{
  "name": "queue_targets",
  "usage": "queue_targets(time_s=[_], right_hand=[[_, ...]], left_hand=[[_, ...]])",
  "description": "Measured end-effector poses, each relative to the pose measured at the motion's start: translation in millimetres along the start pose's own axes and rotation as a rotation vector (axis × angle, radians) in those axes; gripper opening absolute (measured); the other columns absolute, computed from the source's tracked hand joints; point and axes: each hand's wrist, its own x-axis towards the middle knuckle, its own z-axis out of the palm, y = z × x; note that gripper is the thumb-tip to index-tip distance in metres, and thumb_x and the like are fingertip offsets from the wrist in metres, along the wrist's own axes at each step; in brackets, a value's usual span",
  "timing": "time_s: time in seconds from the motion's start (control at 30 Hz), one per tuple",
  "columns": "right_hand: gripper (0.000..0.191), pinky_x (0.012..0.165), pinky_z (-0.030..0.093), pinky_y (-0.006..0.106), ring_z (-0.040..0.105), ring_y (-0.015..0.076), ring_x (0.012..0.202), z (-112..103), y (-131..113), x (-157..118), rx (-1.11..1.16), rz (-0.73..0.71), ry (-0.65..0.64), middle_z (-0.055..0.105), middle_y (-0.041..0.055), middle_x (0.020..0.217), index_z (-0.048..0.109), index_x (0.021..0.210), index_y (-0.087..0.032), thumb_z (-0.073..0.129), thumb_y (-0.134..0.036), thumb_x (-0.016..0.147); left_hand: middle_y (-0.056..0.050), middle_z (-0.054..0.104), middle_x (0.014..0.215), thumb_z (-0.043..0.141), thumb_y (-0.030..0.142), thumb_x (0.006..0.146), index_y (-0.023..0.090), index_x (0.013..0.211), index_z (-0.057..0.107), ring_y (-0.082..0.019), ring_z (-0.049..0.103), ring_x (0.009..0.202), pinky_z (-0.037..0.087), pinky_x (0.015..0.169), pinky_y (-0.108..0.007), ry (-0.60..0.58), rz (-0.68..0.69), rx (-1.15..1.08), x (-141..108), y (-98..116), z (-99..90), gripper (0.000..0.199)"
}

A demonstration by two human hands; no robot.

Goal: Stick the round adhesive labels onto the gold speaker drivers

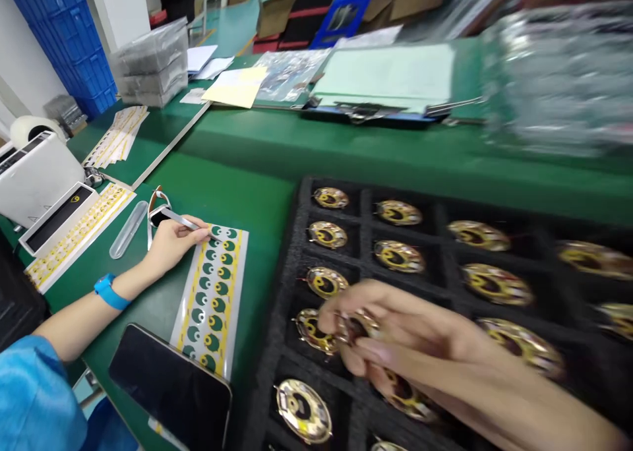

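My left hand (174,241) pinches metal tweezers (182,220), their tips over the upper end of a sticker sheet (217,286). Rows of round yellow, white and dark green shapes run down that sheet. Toward the right, my right hand (395,345) is closed around an oval gold piece (360,326), partly hidden and blurred by motion. It hangs above a black foam tray (291,260) with compartments. Several like oval gold pieces with yellow and black centres, such as one gold piece (302,410), lie in those compartments.
A black phone (171,385) overlaps the sheet's near end. Beside my left hand are a wristwatch (157,215) and a clear plastic case (128,230). A white device (39,174) stands far left. Along the back lie a clipboard (386,75) and clear plastic packaging (568,75).
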Motion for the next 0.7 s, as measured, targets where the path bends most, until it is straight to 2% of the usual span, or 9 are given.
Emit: queue_targets(time_s=[0.07,0.17,0.37,0.7], right_hand=[[0.023,0.051,0.05,0.023,0.06,0.0122,0.064,6,-8,9,0.061,0.025,0.033,0.063,0.0037,0.086,0.066,0.09,-0.027,0.079,-0.043,0.078],[0.032,0.05,0.05,0.021,0.062,0.0124,0.065,8,-4,16,0.071,0.04,0.028,0.063,0.0039,0.087,0.064,0.091,-0.022,0.081,-0.044,0.075],[0.027,0.046,0.051,0.018,0.065,0.0116,0.064,-5,12,21,0.06,-0.034,-0.118,0.063,0.0037,0.086,0.062,0.095,-0.02,0.076,-0.039,0.082],[0.027,0.047,0.053,0.017,0.065,0.0114,0.065,-4,12,21,0.043,-0.051,-0.118,0.063,0.0045,0.086,0.063,0.096,-0.019,0.075,-0.039,0.083]], left_hand=[[-0.005,0.073,0.072,0.081,0.038,0.067,0.013,0.079,0.067,-0.017,0.071,0.07,0.058,0.073,-0.03,-0.019,-0.006,0.01,6,-4,-4.9,0.031],[-0.005,0.075,0.075,0.081,0.036,0.067,0.013,0.079,0.068,-0.018,0.072,0.073,0.058,0.074,-0.031,-0.058,-0.014,0.047,9,-4,-8.8,0.029],[-0.007,0.078,0.08,0.08,0.034,0.07,0.013,0.079,0.069,-0.019,0.073,0.076,0.059,0.078,-0.032,-0.133,-0.037,0.127,11,6,-11.1,0.025],[-0.008,0.078,0.086,0.078,0.032,0.072,0.013,0.083,0.071,-0.021,0.073,0.082,0.057,0.086,-0.035,-0.144,-0.038,0.195,12,9,-9.3,0.023]])
